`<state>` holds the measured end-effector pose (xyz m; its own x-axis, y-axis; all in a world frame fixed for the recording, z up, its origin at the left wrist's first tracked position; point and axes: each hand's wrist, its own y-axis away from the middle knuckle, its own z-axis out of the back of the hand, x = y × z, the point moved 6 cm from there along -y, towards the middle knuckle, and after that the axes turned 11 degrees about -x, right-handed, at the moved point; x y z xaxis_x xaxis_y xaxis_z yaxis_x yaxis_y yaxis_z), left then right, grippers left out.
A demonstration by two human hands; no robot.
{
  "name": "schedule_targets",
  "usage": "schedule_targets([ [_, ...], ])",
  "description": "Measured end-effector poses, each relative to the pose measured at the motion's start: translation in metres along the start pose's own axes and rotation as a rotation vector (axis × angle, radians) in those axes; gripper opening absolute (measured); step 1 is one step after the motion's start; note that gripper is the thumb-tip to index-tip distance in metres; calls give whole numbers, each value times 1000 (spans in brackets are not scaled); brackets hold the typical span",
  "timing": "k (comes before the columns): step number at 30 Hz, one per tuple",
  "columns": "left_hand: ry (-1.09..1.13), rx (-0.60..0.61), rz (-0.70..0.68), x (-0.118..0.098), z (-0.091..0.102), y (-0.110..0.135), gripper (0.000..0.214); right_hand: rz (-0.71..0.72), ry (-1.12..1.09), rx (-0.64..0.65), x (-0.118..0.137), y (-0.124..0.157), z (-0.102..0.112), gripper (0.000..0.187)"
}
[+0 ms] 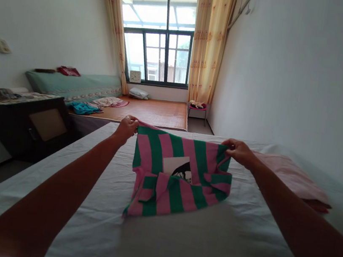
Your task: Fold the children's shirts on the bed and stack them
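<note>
A pink and green striped knit garment [178,193] with a black-and-white picture patch on it is stretched between my two hands above the bed. My left hand [127,129] is closed on its upper left corner. Its upper right corner is pinched by my right hand [239,151]. The cloth sags between them, with its lower part bunched and folded over the bottom of the patch. Below it spreads the white bed sheet [91,202]. Whether the garment's lower edge touches the sheet I cannot tell.
Folded pink bedding [289,175] lies on the right side of the bed, by the wall. Beyond stands another bed with a brown mat [157,111] and a teal cloth [85,108]. To the left is a dark cabinet [38,122]; a small stool [198,106] stands near the curtain.
</note>
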<state>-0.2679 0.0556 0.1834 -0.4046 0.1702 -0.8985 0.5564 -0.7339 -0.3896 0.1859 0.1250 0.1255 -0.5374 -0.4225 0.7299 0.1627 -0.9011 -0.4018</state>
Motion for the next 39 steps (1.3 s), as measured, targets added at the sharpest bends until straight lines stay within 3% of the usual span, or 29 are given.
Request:
schedule_targets([
  [3, 120, -105, 75, 3, -21, -27, 15, 24, 135, -221, 3, -23, 14, 32],
  [6, 99, -123, -34, 1, -50, -30, 32, 74, 350, -315, 2, -34, 10, 33],
  [8, -56, 36, -203, 2, -78, -10, 40, 161, 482, -328, -1, -34, 1, 36],
  [10, -237, 343, -380, 10, -108, 30, 37, 244, 537, -270, -5, -25, -12, 37],
  [11, -331, 512, -468, 18, -121, 55, 34, 269, 526, -185, -8, -18, -22, 34],
  [13, -534, 716, -561, 37, -133, 98, 36, 297, 450, 56, -14, 0, -44, 27],
  [15, -698, 759, -626, 50, -133, 125, 40, 330, 367, 281, -17, 22, -62, 27],
  [17, -767, 726, -647, 52, -127, 135, 37, 367, 335, 392, -18, 40, -68, 36],
  [20, -703, 694, -620, 33, -114, 129, 29, 345, 368, 393, -24, 51, -57, 45],
  [23, -498, 742, -620, -5, -94, 128, 24, 291, 356, 376, -27, 58, -31, 36],
  [25, -323, 918, -599, -28, -80, 143, 21, 250, 302, 460, -24, 70, -16, 27],
  [27, -201, 1201, -502, -41, -66, 171, 24, 162, 241, 661, -20, 89, -7, 21],
  [29, -154, 1474, -353, -44, -53, 201, 30, 19, 165, 930, -16, 113, -4, 27],
  [31, -138, 1648, -219, -42, -44, 219, 40, -123, 81, 1082, -12, 129, -2, 37],
  [32, -133, 1662, -162, -39, -43, 219, 44, -165, 50, 1073, -12, 129, -2, 40],
  [34, -136, 1514, -84, -27, -46, 198, 46, -178, 32, 907, -15, 112, -2, 44],
  [39, -347, 762, -119, 33, -43, 92, 45, 9, 180, 393, -38, 39, -6, 40],
])
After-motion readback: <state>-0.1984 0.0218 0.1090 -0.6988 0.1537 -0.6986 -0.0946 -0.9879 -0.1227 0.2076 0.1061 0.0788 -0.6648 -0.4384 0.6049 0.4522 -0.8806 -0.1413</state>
